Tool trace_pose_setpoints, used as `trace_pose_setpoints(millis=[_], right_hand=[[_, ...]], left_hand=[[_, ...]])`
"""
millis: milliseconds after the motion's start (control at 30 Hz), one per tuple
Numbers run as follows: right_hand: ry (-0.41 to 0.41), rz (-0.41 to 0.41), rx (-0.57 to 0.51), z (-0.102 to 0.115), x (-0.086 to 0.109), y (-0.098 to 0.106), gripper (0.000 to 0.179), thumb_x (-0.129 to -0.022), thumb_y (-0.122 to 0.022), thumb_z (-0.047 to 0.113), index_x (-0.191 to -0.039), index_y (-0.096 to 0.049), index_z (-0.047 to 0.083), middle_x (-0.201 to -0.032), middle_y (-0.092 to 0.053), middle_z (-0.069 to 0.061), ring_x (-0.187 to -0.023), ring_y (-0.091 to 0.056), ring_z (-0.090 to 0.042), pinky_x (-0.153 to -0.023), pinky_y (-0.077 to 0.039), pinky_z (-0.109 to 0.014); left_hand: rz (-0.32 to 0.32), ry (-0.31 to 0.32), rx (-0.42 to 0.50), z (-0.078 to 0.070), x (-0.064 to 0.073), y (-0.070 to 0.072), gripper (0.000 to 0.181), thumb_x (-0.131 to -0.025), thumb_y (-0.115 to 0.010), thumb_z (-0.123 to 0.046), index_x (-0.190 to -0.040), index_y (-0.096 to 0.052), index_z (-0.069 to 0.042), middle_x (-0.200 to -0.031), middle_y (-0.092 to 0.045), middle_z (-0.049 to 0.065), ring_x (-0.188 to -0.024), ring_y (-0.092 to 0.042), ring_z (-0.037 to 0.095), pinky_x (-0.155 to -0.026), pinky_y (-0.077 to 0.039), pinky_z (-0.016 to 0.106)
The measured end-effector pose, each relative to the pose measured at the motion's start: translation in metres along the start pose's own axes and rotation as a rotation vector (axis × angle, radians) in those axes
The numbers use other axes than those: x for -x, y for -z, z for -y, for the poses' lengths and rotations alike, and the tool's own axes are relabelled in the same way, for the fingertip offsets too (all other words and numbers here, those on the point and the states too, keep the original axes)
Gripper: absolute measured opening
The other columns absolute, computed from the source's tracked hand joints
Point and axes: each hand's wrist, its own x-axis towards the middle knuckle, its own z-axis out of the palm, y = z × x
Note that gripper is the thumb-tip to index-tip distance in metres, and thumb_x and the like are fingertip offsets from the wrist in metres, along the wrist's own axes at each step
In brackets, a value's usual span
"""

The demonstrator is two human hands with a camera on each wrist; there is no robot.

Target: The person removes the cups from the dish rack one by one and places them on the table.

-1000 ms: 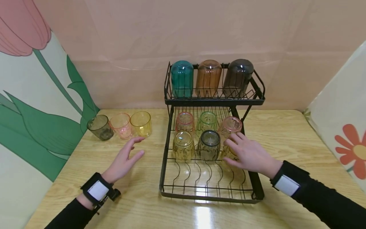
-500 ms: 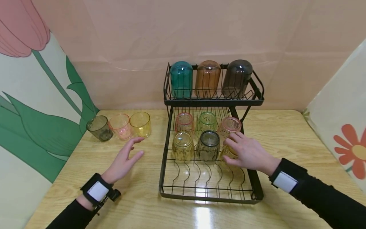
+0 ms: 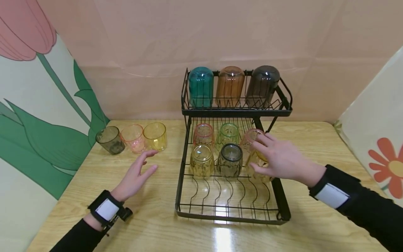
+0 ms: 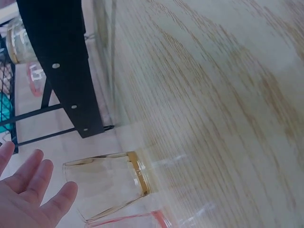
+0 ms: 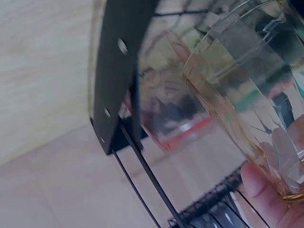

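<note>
My right hand grips an upturned yellow glass by its base end, over the right side of the lower rack. In the right wrist view that clear, faceted glass is close up, with a thumb against it. Behind it a pink glass is partly hidden by my fingers. My left hand hovers with fingers spread, holding nothing. Just beyond its fingertips, three upright glasses stand on the table: yellow, pink and dark grey.
The black two-tier dish rack stands mid-table. Its lower tier bears several more upturned glasses, among them a dark grey one and a green one. Up top are teal, amber and dark tumblers. A wall sheet closes the back.
My right hand has shifted up and to the right, and the yellow glass in it has risen and moved slightly right. The left hand stays almost where it was.
</note>
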Motion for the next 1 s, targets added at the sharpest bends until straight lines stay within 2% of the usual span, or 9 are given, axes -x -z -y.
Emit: trace_pose_setpoints(millis=[200, 333, 433, 533, 633, 733, 900, 933, 1000], right_hand=[[0.007, -0.003, 0.038, 0.004, -0.007, 0.017, 0.052, -0.095, -0.036, 0.056, -0.096, -0.058, 0.009, -0.088, -0.052, -0.005, -0.070, -0.049, -0.020, -0.039, -0.021, -0.016], [0.011, -0.001, 0.045, 0.006, -0.010, 0.022, 0.054, -0.096, -0.033, 0.057, -0.096, -0.058, 0.009, -0.089, -0.051, -0.005, -0.069, -0.048, -0.018, -0.039, -0.019, -0.016], [0.017, -0.002, 0.042, 0.008, -0.012, 0.025, 0.054, -0.096, -0.032, 0.058, -0.094, -0.057, 0.010, -0.089, -0.051, -0.005, -0.069, -0.048, -0.018, -0.039, -0.018, -0.015], [0.029, -0.010, 0.028, 0.011, -0.016, 0.029, 0.055, -0.097, -0.031, 0.058, -0.094, -0.058, 0.010, -0.090, -0.052, -0.004, -0.069, -0.047, -0.017, -0.039, -0.018, -0.015], [0.046, -0.023, 0.008, 0.015, -0.022, 0.034, 0.051, -0.096, -0.038, 0.056, -0.095, -0.059, 0.010, -0.093, -0.054, -0.004, -0.070, -0.048, -0.016, -0.039, -0.019, -0.014], [0.064, -0.024, -0.023, 0.023, -0.030, 0.040, 0.040, -0.092, -0.049, 0.049, -0.097, -0.062, 0.011, -0.096, -0.057, -0.002, -0.073, -0.051, -0.014, -0.039, -0.023, -0.014], [0.101, -0.003, -0.056, 0.038, -0.044, 0.047, 0.034, -0.087, -0.058, 0.042, -0.099, -0.064, 0.012, -0.094, -0.057, -0.001, -0.078, -0.053, -0.015, -0.044, -0.034, -0.018], [0.111, -0.004, -0.060, 0.040, -0.048, 0.048, 0.033, -0.086, -0.059, 0.042, -0.099, -0.064, 0.012, -0.092, -0.056, -0.001, -0.077, -0.053, -0.016, -0.045, -0.036, -0.019], [0.133, -0.012, -0.065, 0.044, -0.054, 0.048, 0.032, -0.086, -0.060, 0.041, -0.098, -0.063, 0.012, -0.090, -0.056, -0.001, -0.077, -0.053, -0.016, -0.047, -0.038, -0.021]], left_hand=[[0.003, 0.003, 0.007, 0.001, 0.002, 0.000, 0.045, -0.101, -0.054, -0.019, -0.141, -0.041, -0.002, -0.143, -0.044, 0.016, -0.132, -0.038, 0.032, -0.105, -0.030, 0.057], [0.001, 0.011, 0.013, 0.002, 0.001, 0.000, 0.045, -0.101, -0.053, -0.019, -0.141, -0.040, -0.003, -0.143, -0.043, 0.016, -0.132, -0.038, 0.033, -0.105, -0.030, 0.058], [-0.003, 0.031, 0.103, -0.002, 0.000, 0.001, 0.042, -0.103, -0.049, -0.020, -0.140, -0.041, -0.001, -0.142, -0.044, 0.017, -0.131, -0.038, 0.034, -0.104, -0.031, 0.058], [-0.011, 0.063, 0.308, -0.009, -0.003, 0.001, 0.040, -0.106, -0.039, -0.022, -0.139, -0.039, 0.003, -0.141, -0.042, 0.022, -0.130, -0.038, 0.036, -0.102, -0.031, 0.060], [-0.013, 0.116, 0.589, -0.018, -0.006, 0.002, 0.046, -0.108, -0.028, -0.031, -0.140, -0.034, 0.002, -0.145, -0.035, 0.028, -0.132, -0.035, 0.036, -0.103, -0.032, 0.057], [-0.024, 0.195, 0.892, -0.029, -0.007, 0.002, 0.054, -0.107, -0.022, -0.043, -0.143, -0.028, -0.003, -0.151, -0.026, 0.027, -0.137, -0.030, 0.036, -0.106, -0.032, 0.052], [-0.055, 0.285, 1.466, -0.046, -0.003, -0.004, 0.062, -0.104, -0.027, -0.051, -0.150, -0.017, -0.011, -0.156, -0.018, 0.018, -0.144, -0.015, 0.032, -0.114, -0.021, 0.048], [-0.059, 0.289, 1.550, -0.050, -0.003, -0.007, 0.064, -0.103, -0.029, -0.052, -0.151, -0.016, -0.012, -0.156, -0.016, 0.017, -0.145, -0.013, 0.031, -0.114, -0.019, 0.047], [-0.067, 0.288, 1.650, -0.059, -0.003, -0.014, 0.064, -0.103, -0.031, -0.052, -0.150, -0.017, -0.013, -0.156, -0.016, 0.016, -0.145, -0.012, 0.030, -0.115, -0.019, 0.045]])
